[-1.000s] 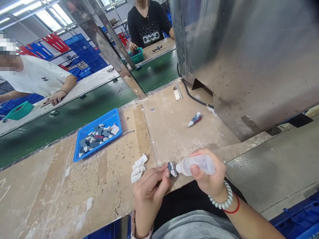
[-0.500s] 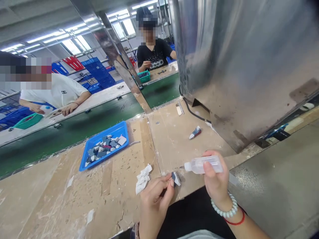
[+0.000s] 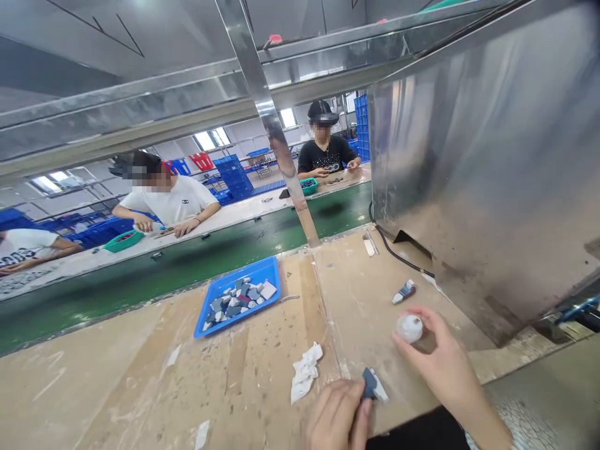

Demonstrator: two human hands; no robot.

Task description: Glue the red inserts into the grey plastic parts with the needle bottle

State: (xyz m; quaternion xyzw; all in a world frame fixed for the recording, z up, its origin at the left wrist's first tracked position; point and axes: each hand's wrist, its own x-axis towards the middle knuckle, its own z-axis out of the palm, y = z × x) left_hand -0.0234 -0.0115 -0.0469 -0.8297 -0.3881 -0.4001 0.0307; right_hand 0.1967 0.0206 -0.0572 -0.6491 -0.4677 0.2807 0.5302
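Small part: we hold a dark blue and white piece (image 3: 371,385) at the near edge of the workbench (image 3: 140,375), low in the view.
Left hand: our left hand (image 3: 338,417) pinches this piece between thumb and fingers, a narrow grip closed on it.
Bottle: the clear squeeze bottle (image 3: 409,327) is now above and to the right of the piece, and we see it end-on.
Right hand: our right hand (image 3: 438,357) wraps its fingers around the bottle and holds it firmly.
Change: one second ago the bottle tip was at the piece; now the bottle is lifted away and the two are apart.
Meaning: we judge that the dab of liquid on this piece is finished.
Around: a crumpled white cloth (image 3: 304,372) lies just left of our hands; farther back is a blue tray (image 3: 220,325) with similar pieces, and one more piece (image 3: 404,291) lies near the steel housing (image 3: 492,175).
Other people: across the green belt (image 3: 140,281) other workers sit; their hands are well apart from ours.
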